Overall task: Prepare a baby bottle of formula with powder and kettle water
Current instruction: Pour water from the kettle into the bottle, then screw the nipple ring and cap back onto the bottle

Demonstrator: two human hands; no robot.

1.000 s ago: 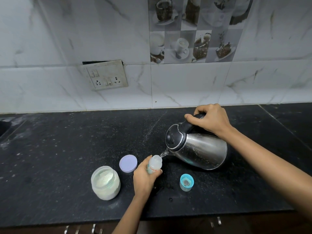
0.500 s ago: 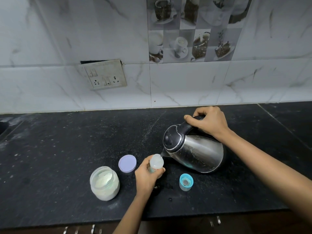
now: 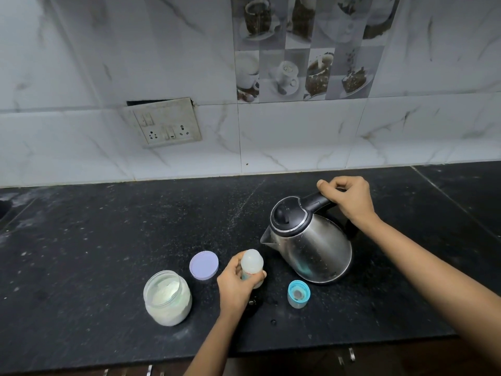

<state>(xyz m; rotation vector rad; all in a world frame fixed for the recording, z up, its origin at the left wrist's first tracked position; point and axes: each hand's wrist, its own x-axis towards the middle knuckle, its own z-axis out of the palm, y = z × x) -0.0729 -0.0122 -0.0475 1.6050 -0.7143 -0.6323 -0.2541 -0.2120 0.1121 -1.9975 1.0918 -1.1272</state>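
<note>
My left hand [image 3: 235, 283] grips a small clear baby bottle [image 3: 252, 264] that stands open on the black counter [image 3: 108, 240]. Just right of it the steel kettle [image 3: 311, 245] is nearly upright, its spout pointing left above the bottle and apart from it. My right hand [image 3: 348, 199] holds the kettle's black handle. An open jar of white powder [image 3: 167, 297] stands to the left of the bottle, with its lilac lid [image 3: 204, 265] lying flat behind it. The bottle's blue cap [image 3: 298, 293] lies on the counter in front of the kettle.
A switch and socket plate [image 3: 165, 123] sits on the marble-tiled wall behind the counter. The counter's front edge runs along the bottom, with cabinet handles [image 3: 345, 358] below. A sink edge [image 3: 4, 210] shows at far left.
The kettle has tipped back from a pouring tilt to nearly upright, and its spout has lifted away from the bottle mouth. My left hand keeps hold of the bottle.
</note>
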